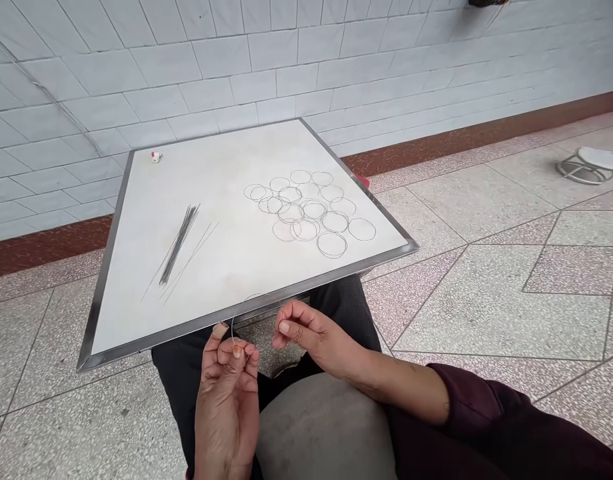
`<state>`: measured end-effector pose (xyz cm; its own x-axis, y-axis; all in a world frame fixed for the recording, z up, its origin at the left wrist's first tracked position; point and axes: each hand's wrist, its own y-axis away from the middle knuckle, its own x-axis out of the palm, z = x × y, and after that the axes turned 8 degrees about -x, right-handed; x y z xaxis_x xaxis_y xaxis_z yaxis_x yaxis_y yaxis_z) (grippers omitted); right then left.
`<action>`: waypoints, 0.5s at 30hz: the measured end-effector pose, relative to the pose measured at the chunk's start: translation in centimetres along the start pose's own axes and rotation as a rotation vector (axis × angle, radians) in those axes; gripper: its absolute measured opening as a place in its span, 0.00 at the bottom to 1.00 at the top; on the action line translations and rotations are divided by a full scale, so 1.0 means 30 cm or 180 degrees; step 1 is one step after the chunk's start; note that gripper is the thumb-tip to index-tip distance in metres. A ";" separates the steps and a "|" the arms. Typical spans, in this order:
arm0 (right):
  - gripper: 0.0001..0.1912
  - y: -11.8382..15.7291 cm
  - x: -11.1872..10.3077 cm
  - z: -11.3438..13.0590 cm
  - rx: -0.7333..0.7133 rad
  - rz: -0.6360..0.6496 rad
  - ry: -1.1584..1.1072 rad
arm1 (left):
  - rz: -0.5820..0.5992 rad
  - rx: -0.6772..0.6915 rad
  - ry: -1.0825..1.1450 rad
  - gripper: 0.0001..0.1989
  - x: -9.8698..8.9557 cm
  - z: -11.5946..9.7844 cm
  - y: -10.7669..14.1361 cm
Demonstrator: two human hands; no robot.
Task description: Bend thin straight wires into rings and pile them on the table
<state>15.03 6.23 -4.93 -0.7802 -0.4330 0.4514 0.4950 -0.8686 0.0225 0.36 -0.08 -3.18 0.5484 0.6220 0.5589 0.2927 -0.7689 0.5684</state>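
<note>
Metal wire (pixel 232 328): one, pinched in left grip (pixel 227 393); right grip (pixel 314 337) closed, contents unclear.

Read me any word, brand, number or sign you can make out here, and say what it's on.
No readable text anywhere in view.
Small red-and-white thing at the table's far left corner: too small to tell whether its marks are print.
Wire rings and straight wires: no labels visible.
Wall and stool: no lettering or signs visible.
</note>
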 end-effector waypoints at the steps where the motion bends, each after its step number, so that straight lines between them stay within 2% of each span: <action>1: 0.22 0.000 0.000 -0.004 -0.0023 -0.0044 -0.0107 | 0.0025 -0.0003 -0.0002 0.22 0.002 0.002 0.001; 6: 0.20 0.007 0.013 -0.023 -0.0098 0.0103 -0.0471 | -0.0023 0.0071 0.0111 0.21 0.010 0.006 0.006; 12: 0.19 0.014 0.012 -0.033 -0.0450 0.0484 -0.0144 | -0.0045 0.0072 0.0160 0.22 0.009 0.001 0.009; 15: 0.18 0.009 0.013 -0.053 -0.0421 0.0593 -0.0314 | -0.0054 0.0040 0.0160 0.21 0.008 -0.002 0.006</action>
<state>14.24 5.44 -6.16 -0.6359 -0.5687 0.5218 0.5675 -0.8027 -0.1833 0.50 -0.08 -2.91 0.5033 0.6414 0.5791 0.3117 -0.7598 0.5706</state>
